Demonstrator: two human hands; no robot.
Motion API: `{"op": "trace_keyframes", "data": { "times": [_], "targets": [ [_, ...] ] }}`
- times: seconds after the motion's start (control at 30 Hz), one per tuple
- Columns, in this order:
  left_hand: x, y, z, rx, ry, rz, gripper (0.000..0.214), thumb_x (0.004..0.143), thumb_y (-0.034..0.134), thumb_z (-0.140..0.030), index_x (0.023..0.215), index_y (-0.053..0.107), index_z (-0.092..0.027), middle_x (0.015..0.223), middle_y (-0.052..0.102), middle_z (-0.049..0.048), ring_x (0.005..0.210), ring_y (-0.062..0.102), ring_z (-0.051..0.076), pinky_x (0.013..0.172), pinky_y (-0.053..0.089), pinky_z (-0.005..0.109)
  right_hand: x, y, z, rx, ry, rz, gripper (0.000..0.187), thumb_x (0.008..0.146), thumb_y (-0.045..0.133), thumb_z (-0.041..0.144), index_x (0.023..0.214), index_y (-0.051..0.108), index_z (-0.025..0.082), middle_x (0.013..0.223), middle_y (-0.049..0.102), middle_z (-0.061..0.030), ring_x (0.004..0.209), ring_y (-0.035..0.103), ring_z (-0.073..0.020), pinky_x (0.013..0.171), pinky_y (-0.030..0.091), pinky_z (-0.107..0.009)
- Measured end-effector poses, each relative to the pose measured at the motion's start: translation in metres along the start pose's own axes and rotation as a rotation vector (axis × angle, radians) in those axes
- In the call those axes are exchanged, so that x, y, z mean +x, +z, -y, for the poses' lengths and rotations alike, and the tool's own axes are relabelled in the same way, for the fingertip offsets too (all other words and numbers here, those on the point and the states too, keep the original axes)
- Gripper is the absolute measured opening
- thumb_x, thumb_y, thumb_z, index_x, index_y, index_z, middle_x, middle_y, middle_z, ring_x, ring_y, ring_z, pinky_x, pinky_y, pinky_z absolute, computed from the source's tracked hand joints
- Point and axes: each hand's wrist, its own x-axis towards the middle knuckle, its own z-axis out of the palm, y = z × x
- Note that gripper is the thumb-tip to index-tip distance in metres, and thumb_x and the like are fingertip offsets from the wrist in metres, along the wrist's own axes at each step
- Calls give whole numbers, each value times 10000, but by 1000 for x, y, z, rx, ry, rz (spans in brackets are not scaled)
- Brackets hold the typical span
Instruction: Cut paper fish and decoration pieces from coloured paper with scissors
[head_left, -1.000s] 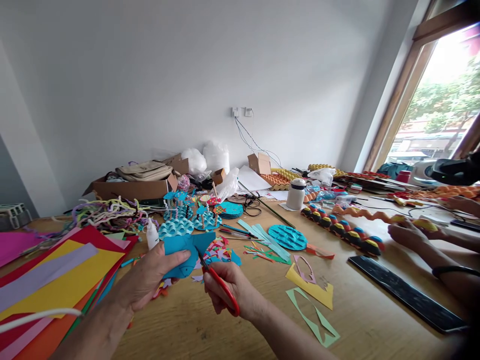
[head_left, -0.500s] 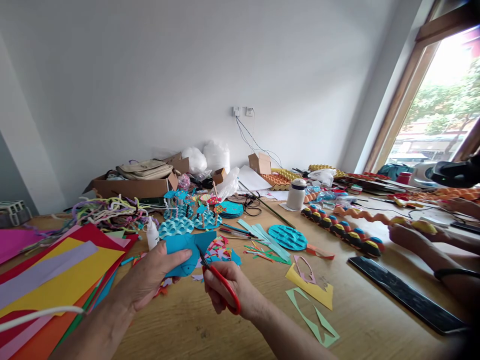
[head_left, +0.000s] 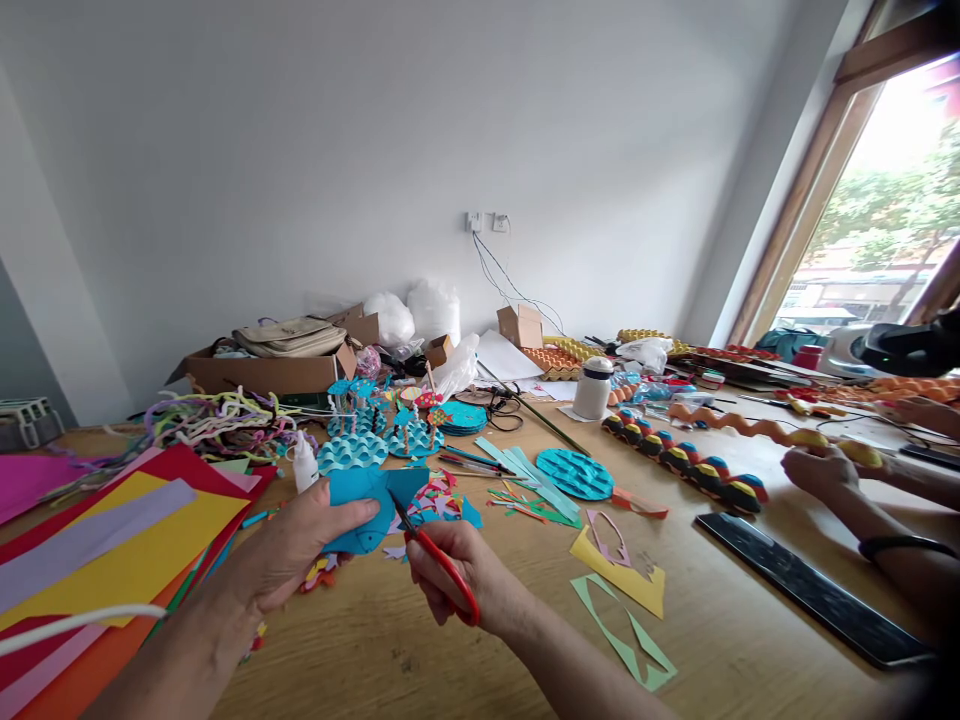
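Blue ppr point(head_left: 354, 487) | pinched in L fingers point(head_left: 364, 514) | R fingers point(head_left: 453, 538) grip scissors point(head_left: 451, 572) at its edge

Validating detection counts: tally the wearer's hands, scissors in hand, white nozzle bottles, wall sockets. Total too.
Left hand and right hand: 2
Scissors: 1
Nozzle bottle: 1
Wall sockets: 2
Total: 6

Craft workroom, coloured paper sheets point(head_left: 139, 550), fuzzy craft stems point(head_left: 225, 425), red-handled scissors point(head_left: 459, 584), paper scraps point(head_left: 439, 488), wooden table point(head_left: 405, 650)
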Motion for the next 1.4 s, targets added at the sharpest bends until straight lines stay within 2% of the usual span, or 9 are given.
{"op": "trace_keyframes", "data": {
  "times": [0.33,0.43,0.7,0.83,1.23,1.4],
  "targets": [
    [-4,1,-11,40,5,40,249,595,692,-337,749,582,-175,576,594,-32,492,518,113,463,412,214,-1,1,2,-47,-20,-7,433,714,488,563,566,425,161,390,362,82,282,361,-29,269,258,-126],
    [-6,3,-13,45,-12,62,242,602,690,-338,742,562,-187,549,587,-37,470,512,118,427,399,213,-1,2,4,-79,-5,-27,393,721,496,516,566,431,161,402,370,78,287,372,-29,268,254,-124],
    [-2,-3,-5,27,-23,46,249,593,693,-329,749,574,-176,564,589,-18,475,539,130,417,410,215,0,1,0,-96,-30,-16,310,756,488,421,595,449,158,402,386,74,308,399,-42,285,273,-124],
    [-1,-6,-2,6,-31,35,260,586,696,-340,755,582,-178,543,577,-23,470,544,135,410,406,214,-1,0,0,-102,-37,-1,321,767,478,433,600,442,161,399,393,71,307,392,-45,291,261,-130],
    [-2,-5,-2,56,-50,89,233,649,649,-377,692,530,-181,522,549,-29,432,501,119,397,377,216,-1,-1,2,-143,-36,-12,305,772,478,406,594,432,163,419,391,73,307,378,-31,289,238,-118],
    [-3,1,-8,-40,-9,22,248,647,669,-360,815,581,-201,702,647,-8,583,583,138,515,449,224,-1,-1,1,-120,-41,-16,320,762,489,428,595,444,158,416,395,73,309,386,-33,289,246,-122]
  ]
}}
